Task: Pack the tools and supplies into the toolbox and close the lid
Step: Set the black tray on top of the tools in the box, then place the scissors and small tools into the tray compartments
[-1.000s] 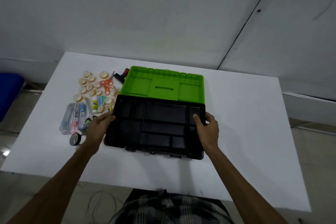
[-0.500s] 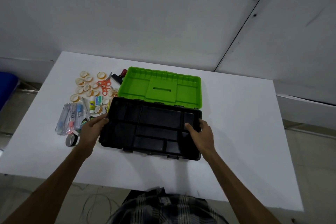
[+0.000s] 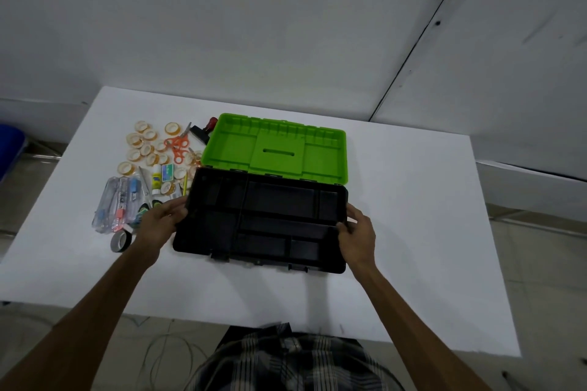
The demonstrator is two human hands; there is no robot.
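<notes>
The toolbox stands open in the middle of the white table. Its green lid lies flat behind the black base. A black divided tray sits in the top of the base and holds nothing. My left hand grips the tray's left end and my right hand grips its right end. Left of the box lie several small tape rolls, orange scissors, a glue bottle, a clear pack of pens and a grey tape roll.
A black and red tool lies by the lid's far left corner. A blue object stands off the table's left side. White walls rise behind the table. Cables lie on the floor below the near edge.
Both hands have stayed on the tray's ends. The tray now looks slightly tilted, with its far edge close against the lid's hinge side. The camera has shifted a little.
</notes>
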